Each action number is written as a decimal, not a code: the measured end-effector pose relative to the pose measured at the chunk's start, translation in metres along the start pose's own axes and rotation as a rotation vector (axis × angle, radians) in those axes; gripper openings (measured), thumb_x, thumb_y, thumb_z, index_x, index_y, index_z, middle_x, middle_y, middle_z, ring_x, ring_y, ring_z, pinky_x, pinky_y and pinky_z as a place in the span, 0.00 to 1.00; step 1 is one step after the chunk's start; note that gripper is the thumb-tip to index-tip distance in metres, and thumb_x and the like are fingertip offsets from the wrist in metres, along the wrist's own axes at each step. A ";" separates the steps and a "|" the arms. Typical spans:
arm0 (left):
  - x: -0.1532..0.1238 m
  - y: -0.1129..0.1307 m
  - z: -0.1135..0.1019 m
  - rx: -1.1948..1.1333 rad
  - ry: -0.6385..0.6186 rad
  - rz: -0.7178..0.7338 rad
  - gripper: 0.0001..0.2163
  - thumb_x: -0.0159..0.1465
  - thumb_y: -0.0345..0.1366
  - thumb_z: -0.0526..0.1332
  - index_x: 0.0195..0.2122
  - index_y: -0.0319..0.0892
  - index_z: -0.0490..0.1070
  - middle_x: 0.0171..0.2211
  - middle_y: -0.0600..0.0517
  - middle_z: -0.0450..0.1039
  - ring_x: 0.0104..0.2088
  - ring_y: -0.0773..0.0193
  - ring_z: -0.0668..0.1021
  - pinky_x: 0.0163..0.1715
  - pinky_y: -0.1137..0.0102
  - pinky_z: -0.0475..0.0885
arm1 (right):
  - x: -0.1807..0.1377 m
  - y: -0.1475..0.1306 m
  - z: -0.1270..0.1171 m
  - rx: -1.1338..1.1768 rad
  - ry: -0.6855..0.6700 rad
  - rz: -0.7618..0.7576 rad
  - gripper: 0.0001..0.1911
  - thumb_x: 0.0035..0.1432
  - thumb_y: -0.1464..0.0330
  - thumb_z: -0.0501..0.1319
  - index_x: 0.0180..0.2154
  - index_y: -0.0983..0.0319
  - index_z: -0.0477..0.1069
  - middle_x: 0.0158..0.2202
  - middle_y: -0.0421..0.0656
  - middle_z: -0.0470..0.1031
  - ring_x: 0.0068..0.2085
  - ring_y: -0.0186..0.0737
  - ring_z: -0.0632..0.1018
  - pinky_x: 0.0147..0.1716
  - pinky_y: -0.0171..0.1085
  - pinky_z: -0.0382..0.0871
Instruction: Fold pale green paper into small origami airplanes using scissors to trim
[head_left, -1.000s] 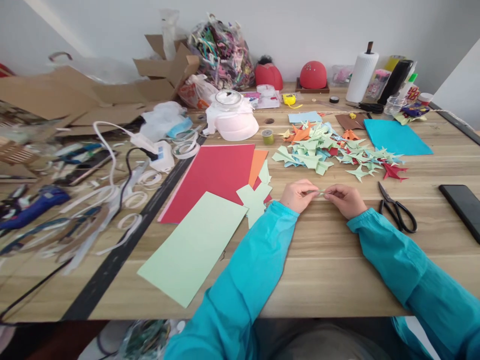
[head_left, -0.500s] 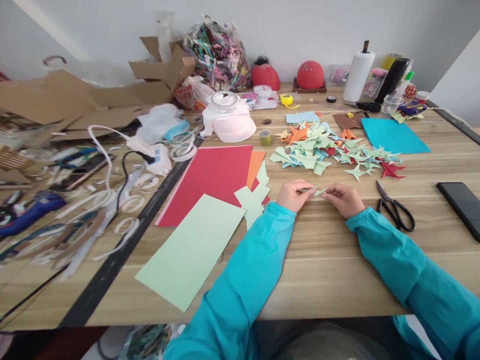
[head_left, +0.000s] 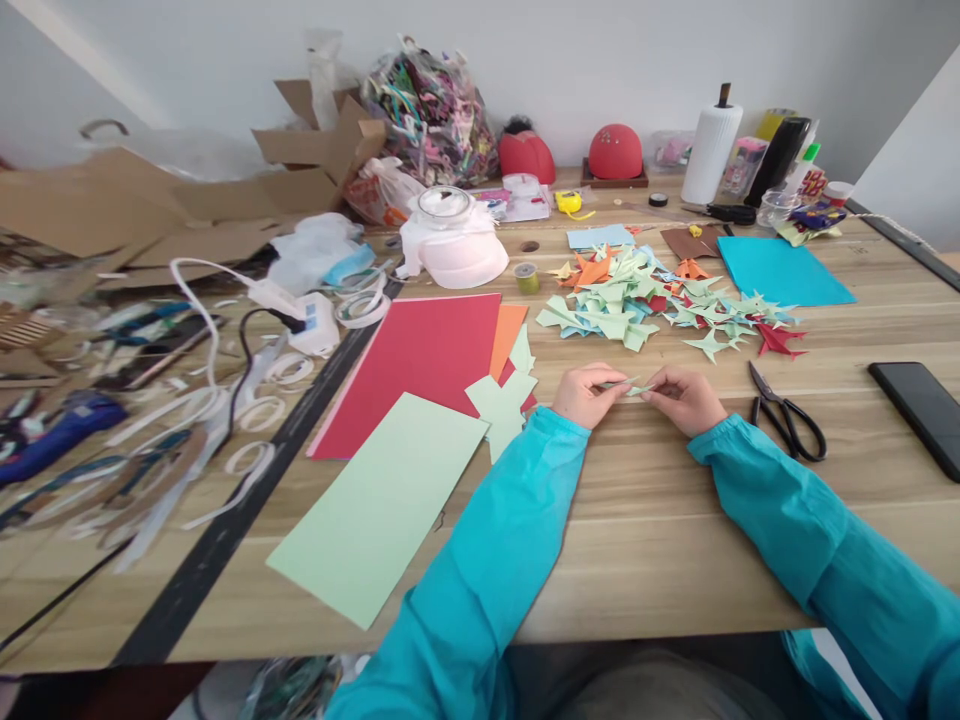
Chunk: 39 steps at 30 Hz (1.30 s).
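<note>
A small piece of folded light green paper (head_left: 636, 389) is pinched between my two hands above the wooden table. My left hand (head_left: 589, 394) grips its left end with thumb and forefinger. At its right end, the fingers of my right hand (head_left: 686, 399) are closed on it; fingers cover much of the paper. Just beyond lies a heap of folded paper shapes (head_left: 622, 300), mostly pale green with some orange, blue and red. Left of my left hand are cut green paper pieces (head_left: 504, 405) and a large light green sheet (head_left: 379, 508).
Black-handled scissors (head_left: 787, 412) lie right of my right hand, with a black phone (head_left: 919, 410) farther right. Red sheets (head_left: 420, 370) lie at centre left. A teal sheet (head_left: 787, 270) is behind the heap. Cables, paper strips and a blue glue gun (head_left: 67, 430) crowd the left side.
Both hands stay nearly in place, still pinching the green paper, whose visible part has shifted slightly between the fingertips. The whole view has moved a little.
</note>
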<state>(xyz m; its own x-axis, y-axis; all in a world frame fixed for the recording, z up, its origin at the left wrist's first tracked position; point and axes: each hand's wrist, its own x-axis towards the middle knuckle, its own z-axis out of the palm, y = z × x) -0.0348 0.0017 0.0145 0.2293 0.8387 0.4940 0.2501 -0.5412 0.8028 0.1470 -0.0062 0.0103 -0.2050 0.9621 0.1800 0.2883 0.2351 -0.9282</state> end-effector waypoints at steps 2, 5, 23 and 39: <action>0.000 0.000 0.000 0.004 0.002 0.008 0.07 0.55 0.37 0.65 0.28 0.38 0.77 0.27 0.48 0.76 0.28 0.66 0.76 0.26 0.74 0.71 | 0.000 -0.001 0.001 0.031 0.000 0.009 0.15 0.41 0.57 0.68 0.25 0.61 0.70 0.23 0.40 0.72 0.26 0.36 0.72 0.28 0.37 0.68; 0.000 0.001 -0.001 0.014 0.018 0.010 0.06 0.54 0.35 0.66 0.29 0.38 0.77 0.28 0.48 0.76 0.29 0.66 0.77 0.27 0.74 0.72 | 0.000 -0.003 0.001 0.094 0.012 0.016 0.17 0.42 0.54 0.67 0.25 0.61 0.70 0.24 0.40 0.73 0.26 0.36 0.73 0.28 0.37 0.68; -0.006 0.008 0.008 0.296 0.098 0.424 0.06 0.59 0.30 0.59 0.26 0.40 0.73 0.31 0.47 0.76 0.32 0.66 0.76 0.33 0.70 0.73 | 0.005 -0.009 -0.005 0.360 0.071 0.212 0.19 0.34 0.53 0.71 0.21 0.60 0.70 0.20 0.39 0.74 0.26 0.37 0.76 0.33 0.38 0.71; -0.007 0.014 0.010 0.408 0.050 0.562 0.07 0.61 0.28 0.56 0.28 0.40 0.72 0.32 0.47 0.74 0.33 0.66 0.74 0.33 0.70 0.71 | 0.004 -0.005 -0.004 0.346 0.094 0.170 0.22 0.31 0.53 0.71 0.20 0.60 0.66 0.19 0.39 0.74 0.25 0.37 0.76 0.29 0.38 0.71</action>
<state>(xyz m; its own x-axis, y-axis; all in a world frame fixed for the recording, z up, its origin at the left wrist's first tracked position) -0.0239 -0.0125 0.0188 0.3860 0.4215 0.8206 0.4422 -0.8652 0.2364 0.1479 -0.0031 0.0172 -0.0905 0.9955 0.0279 -0.0244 0.0258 -0.9994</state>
